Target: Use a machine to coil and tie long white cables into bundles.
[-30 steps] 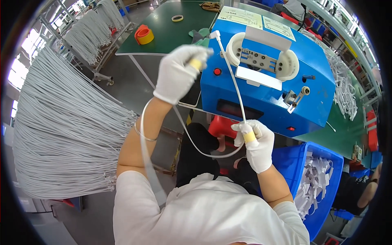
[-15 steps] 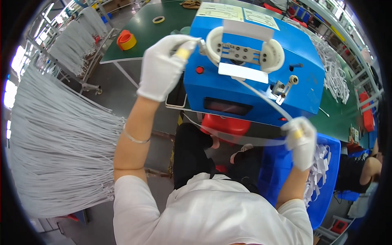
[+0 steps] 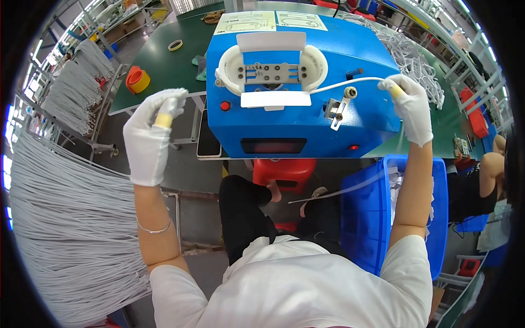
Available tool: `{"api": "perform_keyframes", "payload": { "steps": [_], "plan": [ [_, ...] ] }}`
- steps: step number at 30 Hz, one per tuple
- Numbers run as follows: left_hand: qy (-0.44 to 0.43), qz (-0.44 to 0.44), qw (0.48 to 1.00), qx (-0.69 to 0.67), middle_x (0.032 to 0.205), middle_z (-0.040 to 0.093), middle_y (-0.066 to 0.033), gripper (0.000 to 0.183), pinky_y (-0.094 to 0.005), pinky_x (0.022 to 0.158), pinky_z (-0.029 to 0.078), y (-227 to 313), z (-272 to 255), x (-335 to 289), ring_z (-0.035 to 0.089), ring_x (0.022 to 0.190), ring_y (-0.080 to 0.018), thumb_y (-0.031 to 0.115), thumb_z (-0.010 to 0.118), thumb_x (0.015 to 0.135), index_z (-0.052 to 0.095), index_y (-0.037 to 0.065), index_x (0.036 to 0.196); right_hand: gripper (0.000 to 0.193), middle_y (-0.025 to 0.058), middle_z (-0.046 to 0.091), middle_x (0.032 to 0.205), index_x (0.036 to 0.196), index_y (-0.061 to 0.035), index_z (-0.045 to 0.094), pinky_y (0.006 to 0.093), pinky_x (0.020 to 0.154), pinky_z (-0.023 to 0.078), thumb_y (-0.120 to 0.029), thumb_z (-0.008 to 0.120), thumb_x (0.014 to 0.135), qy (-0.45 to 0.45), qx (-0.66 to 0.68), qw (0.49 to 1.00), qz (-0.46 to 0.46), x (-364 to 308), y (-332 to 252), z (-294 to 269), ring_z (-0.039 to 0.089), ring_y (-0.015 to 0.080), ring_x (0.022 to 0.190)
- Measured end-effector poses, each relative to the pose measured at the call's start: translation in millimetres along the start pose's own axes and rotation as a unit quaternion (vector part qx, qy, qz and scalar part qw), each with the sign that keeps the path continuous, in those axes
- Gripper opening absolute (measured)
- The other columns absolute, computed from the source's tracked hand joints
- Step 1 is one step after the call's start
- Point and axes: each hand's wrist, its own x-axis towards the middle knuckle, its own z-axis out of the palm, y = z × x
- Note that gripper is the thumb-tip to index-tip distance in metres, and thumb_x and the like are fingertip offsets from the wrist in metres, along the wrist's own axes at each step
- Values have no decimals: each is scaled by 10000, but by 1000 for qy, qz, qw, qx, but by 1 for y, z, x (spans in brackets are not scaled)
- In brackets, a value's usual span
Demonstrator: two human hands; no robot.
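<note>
My right hand (image 3: pixel 411 106), in a white glove with a yellow patch on one finger, is closed on a white cable (image 3: pixel 350 82). From the hand the cable runs left to the white winding former (image 3: pixel 316 64) on top of a blue winding machine (image 3: pixel 306 123). Its loose tail (image 3: pixel 350 188), blurred, hangs below the hand toward my legs. My left hand (image 3: pixel 149 139), gloved the same way, is held left of the machine, fingers pinched together with no object showing in them. Two white flaps (image 3: pixel 276 99) and a screwed metal plate span the former.
Many long grey-white cables (image 3: pixel 71 229) hang at my left. A blue bin (image 3: pixel 363 218) with white pieces is by my right arm. The green table (image 3: pixel 164 60) carries tape rolls (image 3: pixel 138 80) and heaped white cables (image 3: pixel 410 60). A red stool (image 3: pixel 284 172) stands underneath; another person sits at far right.
My left hand has moved away from the former to the left. My right hand has risen beside the machine with the cable, whose tail swung up. The whole view has shifted.
</note>
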Motion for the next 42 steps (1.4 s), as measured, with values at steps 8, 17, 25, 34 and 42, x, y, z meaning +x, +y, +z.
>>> {"api": "perform_keyframes", "payload": {
  "steps": [8, 17, 25, 34, 42],
  "plan": [
    [-3, -12, 1000, 1, 987, 678, -74, 187, -272, 849, 520, 2, 6, 2, 626, 905, -122, 84, 591, 931, 668, -33, 1055, 184, -84, 422, 582, 862, -26, 638, 186, 403, 168, -204, 630, 910, -33, 96, 990, 96, -32, -1, -26, 279, -7, 440],
    [-18, 39, 999, 8, 975, 688, -59, 177, -230, 825, 492, 27, 30, 31, 622, 881, -103, 67, 594, 923, 672, -29, 1050, 201, -88, 400, 562, 832, -26, 609, 195, 399, 137, -216, 636, 893, -54, 127, 984, 116, -49, -6, -22, 249, -5, 421],
    [-101, 370, 921, 64, 971, 688, -87, 202, -249, 761, 528, 44, 71, 97, 656, 831, -171, -23, 625, 826, 700, 37, 1003, 137, 46, 596, 719, 864, -12, 668, 260, 564, 410, -148, 678, 847, 34, -181, 954, -237, 18, -35, 16, 503, 129, 608],
    [-362, 279, 847, 271, 898, 708, -113, 196, -296, 784, 531, 75, 115, 153, 652, 774, -205, 33, 622, 800, 759, 107, 918, 129, 91, 674, 907, 950, -68, 695, 306, 737, 517, -107, 677, 828, 68, -180, 879, -437, 112, -67, 86, 639, 242, 803],
    [-292, 227, 900, 230, 882, 706, -130, 160, -287, 769, 530, 42, 28, 120, 659, 771, -229, 132, 655, 834, 743, 64, 948, 261, 87, 637, 974, 982, -98, 697, 330, 772, 528, -37, 714, 729, -17, -261, 816, -516, 26, -119, 85, 620, 276, 909]
  ]
}}
